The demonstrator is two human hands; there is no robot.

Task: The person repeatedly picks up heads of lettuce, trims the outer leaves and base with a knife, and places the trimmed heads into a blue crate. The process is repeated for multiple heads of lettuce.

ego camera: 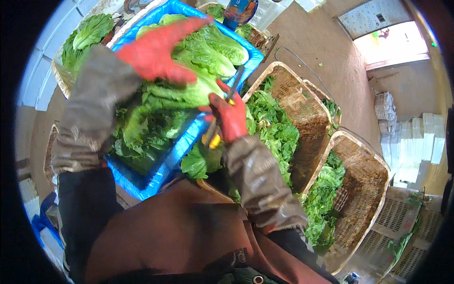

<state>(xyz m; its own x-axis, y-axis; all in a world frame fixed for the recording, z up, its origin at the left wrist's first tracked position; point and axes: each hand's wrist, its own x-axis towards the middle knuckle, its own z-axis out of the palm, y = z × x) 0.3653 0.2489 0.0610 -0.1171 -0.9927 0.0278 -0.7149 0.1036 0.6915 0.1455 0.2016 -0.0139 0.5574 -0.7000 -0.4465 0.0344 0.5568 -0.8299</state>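
Note:
My left hand [152, 51], in a red glove and blurred, is spread above romaine lettuce heads, its thumb and fingers apart. In my right hand [230, 119], also red-gloved, is a knife [237, 83] with a yellow and dark handle; its narrow blade points away from me. The stem end of a romaine lettuce head [195, 93] lies between my hands, close to the right fingers; whether they touch it I cannot tell. Beneath is a container lined with blue plastic film [156, 186]. More lettuce heads [216, 49] lie at its far end, and darker leaves [149, 131] fill the near end.
To the right, a dirty plastic basket [312, 131] holds loose leaves [275, 131], and a second basket [365, 184] beside it holds more. Another container of lettuce [90, 33] stands at far left. White foam boxes [411, 145] are stacked by the right wall. A cable [305, 64] crosses the floor.

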